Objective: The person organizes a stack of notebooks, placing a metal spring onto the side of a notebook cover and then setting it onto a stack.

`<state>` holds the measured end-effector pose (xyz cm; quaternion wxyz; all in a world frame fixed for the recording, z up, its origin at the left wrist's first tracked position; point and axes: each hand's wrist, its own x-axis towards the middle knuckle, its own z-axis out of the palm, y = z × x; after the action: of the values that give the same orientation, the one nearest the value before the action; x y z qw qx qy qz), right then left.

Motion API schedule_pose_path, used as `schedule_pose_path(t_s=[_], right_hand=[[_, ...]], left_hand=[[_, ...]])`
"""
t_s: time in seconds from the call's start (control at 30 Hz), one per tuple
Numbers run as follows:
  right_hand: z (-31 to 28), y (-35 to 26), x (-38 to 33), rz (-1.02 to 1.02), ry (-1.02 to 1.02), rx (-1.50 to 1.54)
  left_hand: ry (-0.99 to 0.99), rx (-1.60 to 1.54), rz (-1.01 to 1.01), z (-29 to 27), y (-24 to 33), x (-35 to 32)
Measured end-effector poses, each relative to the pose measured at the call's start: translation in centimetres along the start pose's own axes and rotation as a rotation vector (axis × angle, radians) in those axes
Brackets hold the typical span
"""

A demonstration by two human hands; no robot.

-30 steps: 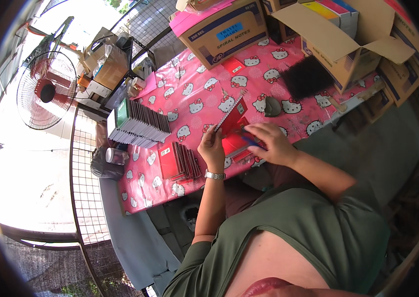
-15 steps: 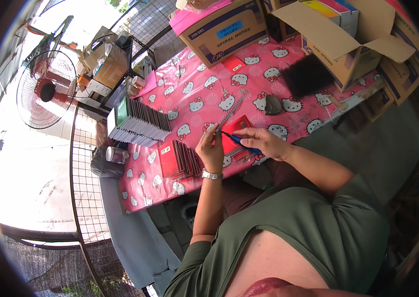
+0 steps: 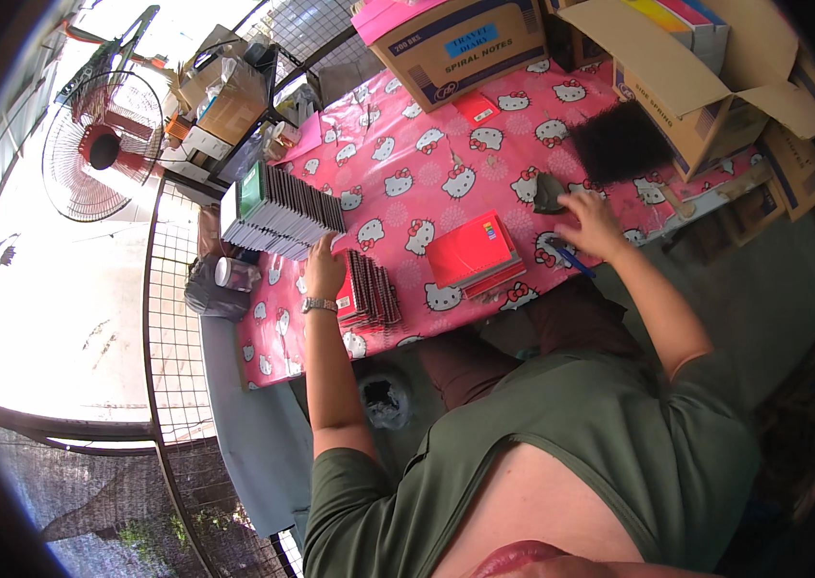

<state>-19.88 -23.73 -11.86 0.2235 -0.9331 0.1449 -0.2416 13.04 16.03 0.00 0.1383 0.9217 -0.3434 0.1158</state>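
My left hand is at the row of red spiral notebooks, its fingers partly extended beside their covers. My right hand is open, fingers bent and apart, its tips by a small dark grey-green object whose kind I cannot make out. Just below that hand, blue-handled pliers lie at the table's near edge. Between my hands, a small pile of red notebooks rests on the pink patterned tablecloth.
A tall row of green-covered spiral notebooks stands at the left. Far right, a black heap of what look like binding coils lies before an open carton. A closed carton stands behind; a fan is left.
My hands have moved apart, left to the red notebook row and right toward the grey-green object. The pliers have left my right hand. The pale coil by my left hand is no longer visible.
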Motion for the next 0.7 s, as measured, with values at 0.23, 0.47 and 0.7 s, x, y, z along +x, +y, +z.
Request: schedule_pose_path(t_s=[0.23, 0.47, 0.7], right_hand=[[1.8, 7.3, 8.7, 0.422, 0.047, -0.378], [1.4, 9.5, 10.1, 0.498, 0.041, -0.401], [-2.5, 0.1, 8.3, -0.163, 0.197, 0.223]], left_hand=[[0.054, -0.295, 0.429, 1.4, 15.0, -2.7], [-0.171, -0.056, 0.658, 4.3, 23.0, -5.7], [-0.139, -0.233, 0.519, 1.0, 21.7, -1.9]])
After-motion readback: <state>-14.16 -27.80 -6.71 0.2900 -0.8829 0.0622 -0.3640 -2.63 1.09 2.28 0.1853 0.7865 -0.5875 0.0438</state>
